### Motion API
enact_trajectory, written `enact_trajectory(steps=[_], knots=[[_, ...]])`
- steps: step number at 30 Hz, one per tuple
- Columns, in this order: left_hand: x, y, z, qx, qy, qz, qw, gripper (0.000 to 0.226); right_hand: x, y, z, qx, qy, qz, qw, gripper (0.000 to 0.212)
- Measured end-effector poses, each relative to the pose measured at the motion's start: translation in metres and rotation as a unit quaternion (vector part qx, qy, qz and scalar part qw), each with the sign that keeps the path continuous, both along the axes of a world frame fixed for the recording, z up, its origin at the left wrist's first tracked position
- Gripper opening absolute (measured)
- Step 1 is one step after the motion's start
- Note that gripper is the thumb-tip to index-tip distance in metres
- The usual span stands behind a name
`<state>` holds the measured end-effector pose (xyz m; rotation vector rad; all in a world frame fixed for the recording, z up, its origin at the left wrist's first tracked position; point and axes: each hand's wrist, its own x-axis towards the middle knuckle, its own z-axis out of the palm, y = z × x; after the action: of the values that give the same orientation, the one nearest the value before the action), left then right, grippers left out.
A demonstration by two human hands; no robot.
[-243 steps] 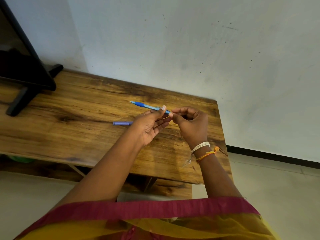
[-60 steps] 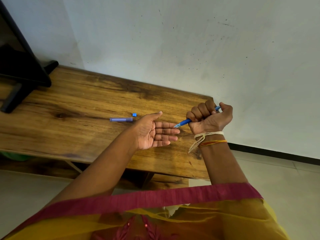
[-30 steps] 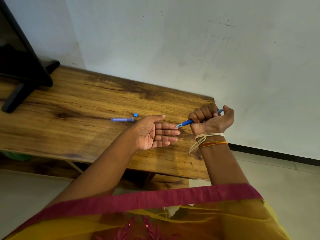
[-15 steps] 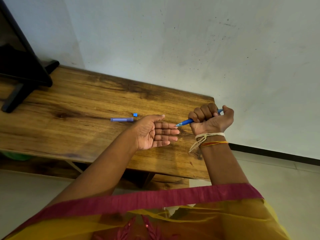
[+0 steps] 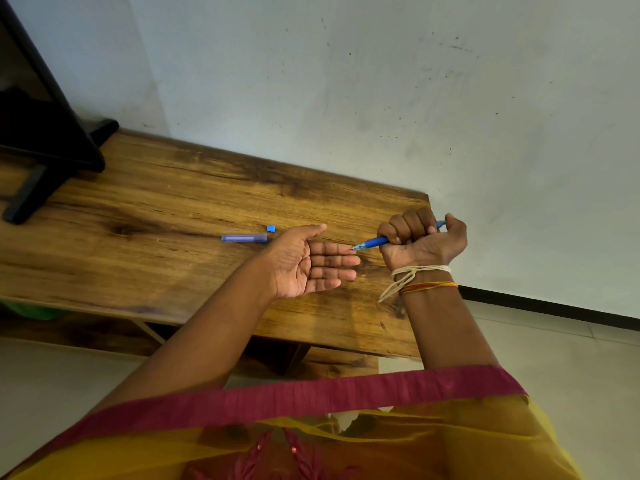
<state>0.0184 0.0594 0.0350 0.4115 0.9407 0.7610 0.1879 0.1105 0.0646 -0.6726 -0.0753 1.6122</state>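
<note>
Screen foot (image 5: 20, 202), black, stands far left on grained wood worktop (image 5: 156, 271). Slim purple tube (image 5: 244, 238) & tiny square blue cap (image 5: 270, 228) lie mid-top, prob. set aside to free both hands. Left hand (image 5: 308, 261) is flat, palm up, empty, likely a test pad. Right hand (image 5: 420, 237) fists round smooth blue plastic pen (image 5: 372, 242), tip at left fingertips.

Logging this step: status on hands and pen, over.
Left hand open, palm up. Right hand fisted round blue pen, tip at left fingers. Purple tube and blue cap lie aside on table.
</note>
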Motion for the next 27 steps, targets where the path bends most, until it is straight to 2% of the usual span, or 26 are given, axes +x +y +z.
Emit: enact_trajectory(steps=[13, 15, 19, 22, 27], knots=[[-0.001, 0.000, 0.001, -0.005, 0.002, 0.001, 1.000, 0.065, 0.001, 0.000, -0.005, -0.002, 0.018, 0.009, 1.000, 0.053], [-0.002, 0.000, 0.002, -0.008, 0.001, 0.004, 1.000, 0.064, 0.000, 0.001, -0.005, -0.001, 0.006, 0.013, 1.000, 0.048], [-0.003, 0.000, 0.004, -0.014, -0.015, 0.019, 1.000, 0.063, -0.005, 0.005, -0.002, -0.060, -0.033, -0.015, 0.998, 0.035], [-0.005, 0.000, 0.004, -0.018, -0.025, 0.041, 0.999, 0.060, -0.011, 0.008, -0.003, -0.125, -0.079, -0.032, 0.989, 0.037], [-0.008, 0.000, 0.003, -0.032, 0.016, 0.073, 0.997, 0.054, -0.014, 0.006, -0.006, -0.170, -0.228, -0.017, 0.959, 0.034]])
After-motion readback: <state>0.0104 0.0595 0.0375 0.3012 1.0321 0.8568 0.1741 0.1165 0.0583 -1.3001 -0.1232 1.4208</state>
